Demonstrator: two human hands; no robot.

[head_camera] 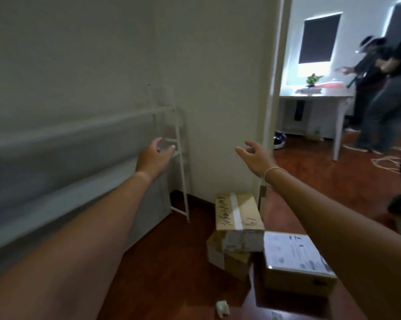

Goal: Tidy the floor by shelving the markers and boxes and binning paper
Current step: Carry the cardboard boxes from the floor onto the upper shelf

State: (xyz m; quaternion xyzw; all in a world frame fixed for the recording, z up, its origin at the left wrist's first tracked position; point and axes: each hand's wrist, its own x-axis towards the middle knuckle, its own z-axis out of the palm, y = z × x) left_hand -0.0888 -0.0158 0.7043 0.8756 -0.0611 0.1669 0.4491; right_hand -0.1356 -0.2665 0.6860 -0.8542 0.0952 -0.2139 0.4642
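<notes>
Glossy reddish-brown wooden floor [171,269] carries matt brown cardboard boxes [238,213] sealed with shiny clear tape, a crumpled white paper scrap [222,308], beside a white-painted metal shelf frame [181,162].

We hold both bare arms stretched forward, well apart. Our left hand [153,158] is empty, fingers loosely spread and curled. Our right hand [256,155] is empty too, fingers splayed, a thin bracelet [273,170] round its wrist
</notes>
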